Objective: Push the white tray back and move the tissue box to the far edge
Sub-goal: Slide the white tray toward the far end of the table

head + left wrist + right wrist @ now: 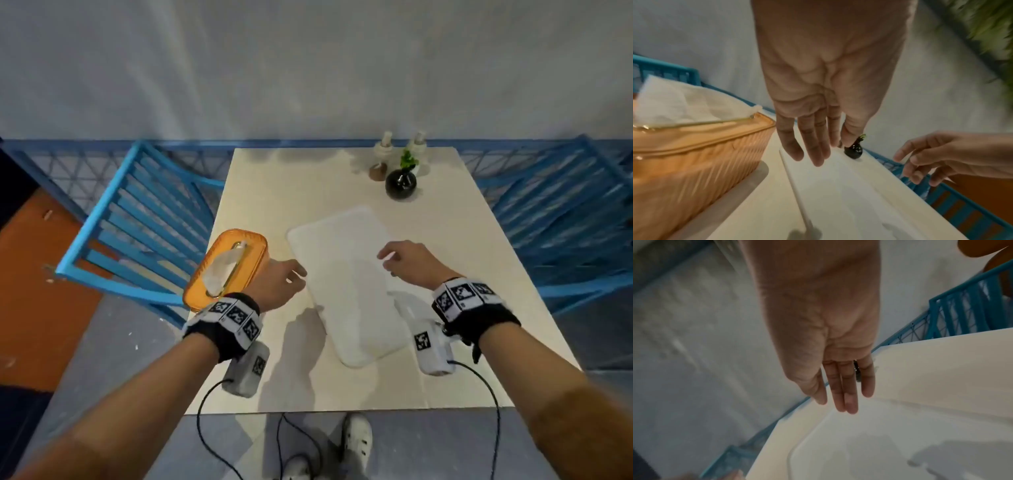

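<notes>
White tray [346,284] lies mid-bench [308,178], its long side slanting from far left to near right. The orange tissue box [227,270] sits at the left edge, slanting the other way.

Left wrist view: left hand [818,97] fingers straight, holding nothing, over the tray.

Right wrist view: right hand [818,337] fingers straight too.

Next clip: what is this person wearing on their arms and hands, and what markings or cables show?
Both forearms are bare, with no sleeves. Each wrist carries a black band ringed with white tiles printed with black square codes. Under each wrist hangs a pale grey camera box bearing one such code, with a thin dark cable trailing towards the body. The right hand wears a dark ring; the left hand is bare.
</notes>
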`<action>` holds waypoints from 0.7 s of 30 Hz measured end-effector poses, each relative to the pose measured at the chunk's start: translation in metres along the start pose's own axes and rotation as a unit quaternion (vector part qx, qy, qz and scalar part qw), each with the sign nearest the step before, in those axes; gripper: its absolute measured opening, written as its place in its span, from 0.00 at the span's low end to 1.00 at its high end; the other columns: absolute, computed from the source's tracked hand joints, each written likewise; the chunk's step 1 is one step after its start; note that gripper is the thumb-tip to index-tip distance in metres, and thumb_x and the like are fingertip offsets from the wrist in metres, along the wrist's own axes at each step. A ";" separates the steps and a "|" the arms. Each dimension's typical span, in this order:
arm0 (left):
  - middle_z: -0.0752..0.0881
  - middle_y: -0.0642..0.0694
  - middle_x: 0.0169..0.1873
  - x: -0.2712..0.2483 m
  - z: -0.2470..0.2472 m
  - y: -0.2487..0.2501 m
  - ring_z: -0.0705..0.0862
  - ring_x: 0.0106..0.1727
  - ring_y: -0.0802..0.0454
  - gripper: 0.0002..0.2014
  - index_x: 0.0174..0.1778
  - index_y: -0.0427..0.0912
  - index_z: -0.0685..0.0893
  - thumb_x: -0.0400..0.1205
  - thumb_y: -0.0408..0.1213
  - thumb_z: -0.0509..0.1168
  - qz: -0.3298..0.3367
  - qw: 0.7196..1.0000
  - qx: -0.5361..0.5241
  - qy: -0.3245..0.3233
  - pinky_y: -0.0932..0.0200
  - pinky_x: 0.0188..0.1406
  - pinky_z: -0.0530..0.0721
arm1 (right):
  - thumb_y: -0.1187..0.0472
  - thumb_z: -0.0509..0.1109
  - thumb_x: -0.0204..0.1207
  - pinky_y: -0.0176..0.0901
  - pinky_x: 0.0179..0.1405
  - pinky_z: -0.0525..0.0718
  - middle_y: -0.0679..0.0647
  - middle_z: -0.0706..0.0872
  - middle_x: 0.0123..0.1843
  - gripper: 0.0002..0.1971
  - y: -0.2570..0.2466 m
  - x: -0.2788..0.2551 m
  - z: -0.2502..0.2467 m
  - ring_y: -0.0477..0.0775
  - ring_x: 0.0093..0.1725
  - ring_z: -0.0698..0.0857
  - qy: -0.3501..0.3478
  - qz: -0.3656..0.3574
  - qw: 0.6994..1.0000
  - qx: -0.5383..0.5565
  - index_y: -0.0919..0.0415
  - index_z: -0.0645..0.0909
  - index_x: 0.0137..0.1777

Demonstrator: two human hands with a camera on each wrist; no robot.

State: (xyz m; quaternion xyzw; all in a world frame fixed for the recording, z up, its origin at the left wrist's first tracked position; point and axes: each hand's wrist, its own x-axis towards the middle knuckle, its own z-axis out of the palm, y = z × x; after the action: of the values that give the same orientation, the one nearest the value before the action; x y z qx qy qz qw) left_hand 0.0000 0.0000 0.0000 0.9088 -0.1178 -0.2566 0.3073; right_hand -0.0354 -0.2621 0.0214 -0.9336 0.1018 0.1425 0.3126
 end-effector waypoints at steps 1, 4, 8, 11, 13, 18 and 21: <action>0.89 0.42 0.53 0.015 0.003 -0.001 0.86 0.50 0.46 0.15 0.64 0.41 0.82 0.83 0.39 0.62 -0.014 1.000 0.004 0.006 0.58 0.44 0.82 | 0.65 0.64 0.78 0.39 0.48 0.75 0.65 0.87 0.57 0.13 0.003 0.013 0.001 0.55 0.46 0.81 0.001 0.004 1.000 -0.010 0.61 0.83 0.60; 0.91 0.40 0.55 0.047 0.013 0.000 0.86 0.58 0.42 0.18 0.66 0.42 0.81 0.81 0.41 0.61 -0.080 0.996 0.034 0.021 0.51 0.61 0.84 | 0.66 0.61 0.79 0.43 0.51 0.77 0.64 0.82 0.64 0.15 0.010 0.047 0.002 0.60 0.49 0.82 -0.011 0.025 0.999 -0.037 0.62 0.79 0.64; 0.79 0.33 0.71 0.081 0.042 -0.006 0.73 0.75 0.34 0.22 0.70 0.38 0.77 0.82 0.45 0.59 -0.171 0.981 0.084 0.025 0.45 0.76 0.72 | 0.65 0.59 0.79 0.57 0.65 0.78 0.66 0.74 0.69 0.21 0.034 0.087 0.012 0.68 0.65 0.78 -0.019 0.054 0.991 -0.120 0.61 0.69 0.72; 0.85 0.33 0.62 0.094 0.059 -0.006 0.86 0.59 0.34 0.24 0.61 0.35 0.80 0.76 0.50 0.63 -0.215 0.975 0.040 0.042 0.47 0.60 0.85 | 0.66 0.59 0.78 0.60 0.67 0.74 0.66 0.70 0.71 0.23 0.051 0.108 0.017 0.70 0.68 0.74 0.003 0.088 0.980 -0.176 0.63 0.65 0.74; 0.85 0.34 0.57 0.100 0.071 -0.008 0.87 0.58 0.34 0.23 0.63 0.30 0.75 0.80 0.44 0.65 -0.234 0.971 0.028 0.037 0.53 0.50 0.84 | 0.67 0.59 0.78 0.61 0.67 0.74 0.67 0.70 0.71 0.23 0.063 0.117 0.020 0.70 0.69 0.73 0.007 0.106 0.977 -0.186 0.65 0.65 0.74; 0.88 0.31 0.51 0.106 0.079 -0.009 0.87 0.41 0.38 0.16 0.62 0.31 0.71 0.82 0.35 0.62 -0.247 0.967 0.001 0.061 0.59 0.27 0.82 | 0.71 0.58 0.79 0.60 0.66 0.76 0.69 0.71 0.71 0.22 0.092 0.131 0.022 0.70 0.70 0.74 -0.005 0.118 0.984 -0.134 0.69 0.65 0.73; 0.88 0.35 0.46 0.112 0.071 -0.011 0.89 0.39 0.39 0.14 0.59 0.33 0.73 0.80 0.35 0.65 -0.246 0.966 -0.015 0.073 0.53 0.32 0.90 | 0.75 0.58 0.78 0.59 0.66 0.78 0.72 0.73 0.70 0.23 0.104 0.137 0.020 0.71 0.68 0.75 -0.009 0.102 0.990 -0.096 0.71 0.64 0.74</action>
State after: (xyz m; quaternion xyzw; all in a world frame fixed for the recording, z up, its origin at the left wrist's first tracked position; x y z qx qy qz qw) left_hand 0.0563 -0.0686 -0.0990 0.9213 0.1364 -0.2591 0.2558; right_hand 0.0598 -0.3453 -0.0967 -0.9425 0.1795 0.1915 0.2067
